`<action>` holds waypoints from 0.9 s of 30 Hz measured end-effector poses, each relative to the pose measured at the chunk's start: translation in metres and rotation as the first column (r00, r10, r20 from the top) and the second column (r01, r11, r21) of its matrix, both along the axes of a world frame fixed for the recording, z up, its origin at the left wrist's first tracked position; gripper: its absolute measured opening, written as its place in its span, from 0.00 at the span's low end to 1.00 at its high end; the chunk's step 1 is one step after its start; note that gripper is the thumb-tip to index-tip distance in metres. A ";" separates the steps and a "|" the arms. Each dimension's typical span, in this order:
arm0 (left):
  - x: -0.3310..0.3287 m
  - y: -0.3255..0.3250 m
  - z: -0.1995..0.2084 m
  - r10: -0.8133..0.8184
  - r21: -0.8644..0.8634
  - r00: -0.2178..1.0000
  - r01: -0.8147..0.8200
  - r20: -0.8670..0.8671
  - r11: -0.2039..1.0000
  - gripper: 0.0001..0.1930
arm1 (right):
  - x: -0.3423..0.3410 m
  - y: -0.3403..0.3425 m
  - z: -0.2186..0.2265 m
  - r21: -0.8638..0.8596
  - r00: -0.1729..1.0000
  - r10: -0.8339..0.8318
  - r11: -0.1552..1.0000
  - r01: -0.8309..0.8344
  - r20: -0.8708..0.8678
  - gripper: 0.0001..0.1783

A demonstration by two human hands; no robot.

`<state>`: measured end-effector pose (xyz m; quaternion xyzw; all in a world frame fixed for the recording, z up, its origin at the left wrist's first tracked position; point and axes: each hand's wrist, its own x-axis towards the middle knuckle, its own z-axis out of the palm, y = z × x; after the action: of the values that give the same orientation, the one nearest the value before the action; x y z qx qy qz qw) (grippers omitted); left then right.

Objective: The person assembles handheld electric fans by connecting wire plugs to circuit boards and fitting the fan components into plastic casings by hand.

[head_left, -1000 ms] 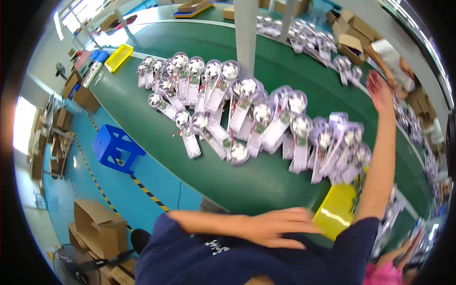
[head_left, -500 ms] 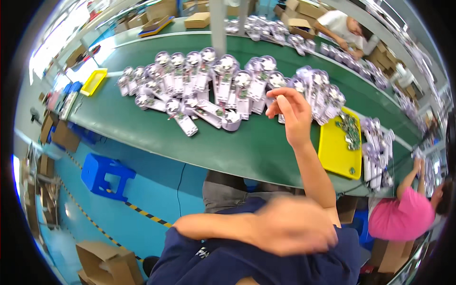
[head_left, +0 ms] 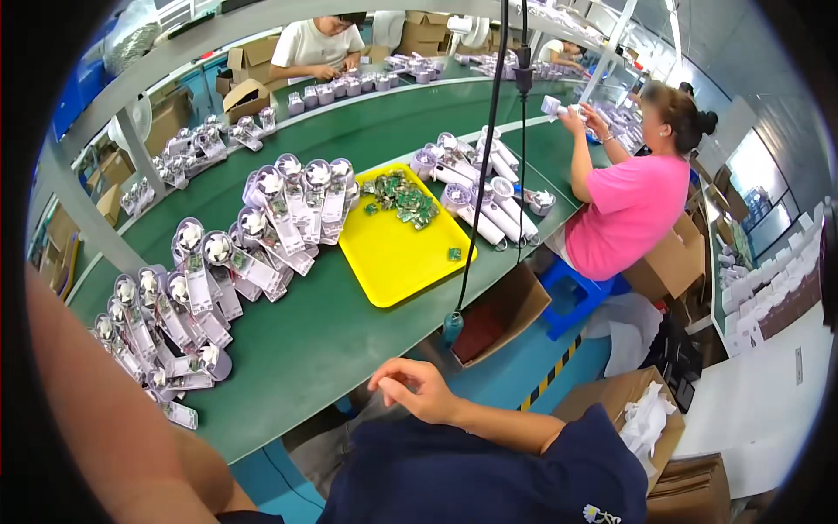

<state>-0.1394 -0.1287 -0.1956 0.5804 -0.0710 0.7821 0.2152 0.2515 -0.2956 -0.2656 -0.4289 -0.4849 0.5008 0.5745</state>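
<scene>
My right hand [head_left: 417,390] hovers in front of the table's near edge, close to my body. Its fingers are loosely bent, the thumb stands a little apart, and nothing shows in it. A bare left arm [head_left: 113,410] of mine rises large and blurred along the left side, its hand outside the picture. Beyond my right hand, a yellow tray [head_left: 384,271] on the green table [head_left: 288,375] holds a heap of small green circuit boards [head_left: 406,203], one lying alone. Left of it are crowded rows of pale purple handheld fan housings [head_left: 196,288] with white blades and exposed boards.
More purple units and white tubes [head_left: 484,218] lie right of the tray. Black cables [head_left: 476,201] hang down before the table edge. A co-worker in pink [head_left: 633,205] sits at the right, another in white [head_left: 314,52] across the table. Cardboard boxes [head_left: 506,319] stand below.
The view has swung to the right. My right hand has drawn back from above the table toward my body. My left arm has risen from across my body, and its hand has left the view.
</scene>
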 end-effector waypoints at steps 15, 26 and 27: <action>-0.001 0.104 0.107 0.031 0.231 0.971 0.025 -0.238 0.973 0.27 | -0.029 0.051 0.009 -0.051 0.991 -0.084 0.995 0.089 0.101 0.08; -0.016 -0.008 0.132 0.539 0.152 0.736 -0.527 -0.410 0.836 0.26 | -0.043 0.098 -0.001 0.032 0.962 0.111 0.992 -0.122 0.251 0.07; -0.009 -0.025 0.129 0.597 0.094 0.658 -0.632 -0.459 0.770 0.25 | -0.043 0.097 -0.002 -0.034 0.943 0.137 0.991 -0.133 0.305 0.05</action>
<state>-0.1486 -0.1540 -0.0666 0.7308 0.2113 0.6484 -0.0299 0.2086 -0.1988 -0.2672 -0.4709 -0.5930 0.4697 0.4539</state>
